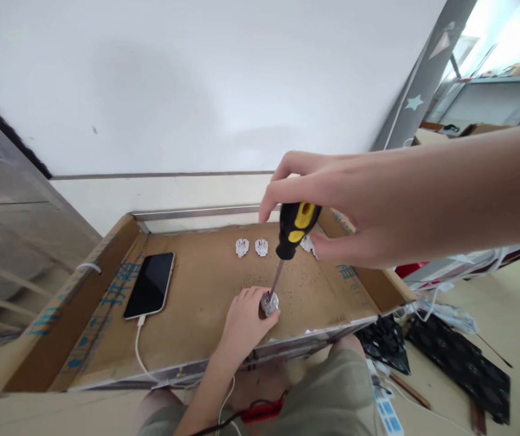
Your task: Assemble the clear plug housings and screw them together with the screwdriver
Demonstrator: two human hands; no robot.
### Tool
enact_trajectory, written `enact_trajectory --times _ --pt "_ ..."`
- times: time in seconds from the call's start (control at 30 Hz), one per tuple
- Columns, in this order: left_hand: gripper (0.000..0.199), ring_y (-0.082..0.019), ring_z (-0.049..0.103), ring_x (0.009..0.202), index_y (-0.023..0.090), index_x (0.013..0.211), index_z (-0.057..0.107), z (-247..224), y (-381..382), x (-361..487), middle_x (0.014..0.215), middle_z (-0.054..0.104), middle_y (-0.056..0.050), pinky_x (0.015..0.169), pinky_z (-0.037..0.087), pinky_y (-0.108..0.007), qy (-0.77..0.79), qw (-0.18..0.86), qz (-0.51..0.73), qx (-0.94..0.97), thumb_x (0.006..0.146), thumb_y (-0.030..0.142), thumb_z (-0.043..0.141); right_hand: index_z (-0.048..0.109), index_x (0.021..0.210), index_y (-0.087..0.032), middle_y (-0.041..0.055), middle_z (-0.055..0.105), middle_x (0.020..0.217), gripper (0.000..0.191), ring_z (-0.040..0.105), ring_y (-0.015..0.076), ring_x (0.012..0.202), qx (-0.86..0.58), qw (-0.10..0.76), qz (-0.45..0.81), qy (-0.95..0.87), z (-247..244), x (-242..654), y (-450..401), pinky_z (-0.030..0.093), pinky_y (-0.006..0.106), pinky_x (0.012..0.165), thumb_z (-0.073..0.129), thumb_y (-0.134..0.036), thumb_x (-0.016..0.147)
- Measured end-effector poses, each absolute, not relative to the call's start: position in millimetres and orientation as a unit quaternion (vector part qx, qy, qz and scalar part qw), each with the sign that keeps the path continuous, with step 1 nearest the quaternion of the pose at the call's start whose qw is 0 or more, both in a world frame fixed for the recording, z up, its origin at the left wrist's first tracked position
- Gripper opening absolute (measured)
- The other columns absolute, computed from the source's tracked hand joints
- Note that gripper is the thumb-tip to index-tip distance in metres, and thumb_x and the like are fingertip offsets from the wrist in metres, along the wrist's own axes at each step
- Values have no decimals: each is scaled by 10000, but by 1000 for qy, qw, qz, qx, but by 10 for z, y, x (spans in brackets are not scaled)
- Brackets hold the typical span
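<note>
A small, pale, rounded plastic plug piece (271, 305) is resting on brown cardboard (200, 272), the left hand (240, 324) pinching it, seemingly for steadiness, while the right hand (339, 206) is loosely gripping a tilted black-and-yellow screwdriver (297, 229) above it.

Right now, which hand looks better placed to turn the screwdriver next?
The right, I'd say: the right hand is already at the handle of the screwdriver, whose shaft runs down to the small pale part, while the left hand is busy steadying that part.
</note>
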State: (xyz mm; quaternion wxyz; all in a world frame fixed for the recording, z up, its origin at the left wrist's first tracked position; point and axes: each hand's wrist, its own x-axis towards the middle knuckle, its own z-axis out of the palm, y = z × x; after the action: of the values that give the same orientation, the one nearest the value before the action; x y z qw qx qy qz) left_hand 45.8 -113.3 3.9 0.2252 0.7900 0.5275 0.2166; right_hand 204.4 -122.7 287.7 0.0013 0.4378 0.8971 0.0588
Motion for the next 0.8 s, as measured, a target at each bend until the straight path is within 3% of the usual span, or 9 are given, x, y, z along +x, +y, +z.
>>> enact_trajectory --times 0.07,0.17,0.27,0.5,0.6,0.7,0.8 --pt "297 -246 548 1002 201 1041 581 45 -1133 460 1059 640 -47 870 417 -382 529 225 213 790 752 269 599 581 1012 -358 -76 548 974 241 426 25 534 436 8 62 898 2884 2041 -1224 299 216 501 581 -324 774" --pt "304 -247 552 993 199 1043 578 42 -1131 458 1056 640 -50 866 419 -383 530 221 212 791 748 269 600 588 901 -319 -80 552 949 191 414 22 511 435 26 57 898 2883 2052 -1222 306 220 495 559 -200 753" --pt "311 -247 553 991 198 1043 576 40 -1126 456 1052 640 -50 861 422 -382 531 220 213 790 742 269 605 549 966 -309 -67 550 1011 279 353 15 436 466 20 72 882 2851 2075 -1231 276 237 437 580 -210 708" --pt "299 -243 550 994 199 1037 578 55 -1130 460 1051 639 -44 865 420 -380 532 222 210 790 746 267 601 488 1114 -373 -61 530 1088 377 394 25 438 445 9 57 894 2830 2062 -1242 267 242 412 578 -364 748" --pt "303 -241 550 987 195 1044 574 43 -1140 456 1044 639 -46 859 422 -381 527 222 214 792 753 276 596 561 1000 -361 -71 567 977 215 439 40 489 445 26 72 892 2860 2035 -1249 285 230 448 545 -307 793" --pt "302 -243 550 992 201 1043 575 25 -1139 452 1047 639 -48 862 420 -379 526 220 219 792 750 275 597 562 1016 -391 -85 567 1024 340 368 23 422 467 30 71 881 2875 2020 -1265 259 238 427 592 -225 721" --pt "303 -243 552 990 201 1038 576 14 -1132 453 1044 641 -47 864 419 -380 529 218 218 791 744 269 604 620 916 -382 -90 580 947 211 436 37 492 457 22 67 887 2874 2027 -1266 312 242 475 582 -250 755"
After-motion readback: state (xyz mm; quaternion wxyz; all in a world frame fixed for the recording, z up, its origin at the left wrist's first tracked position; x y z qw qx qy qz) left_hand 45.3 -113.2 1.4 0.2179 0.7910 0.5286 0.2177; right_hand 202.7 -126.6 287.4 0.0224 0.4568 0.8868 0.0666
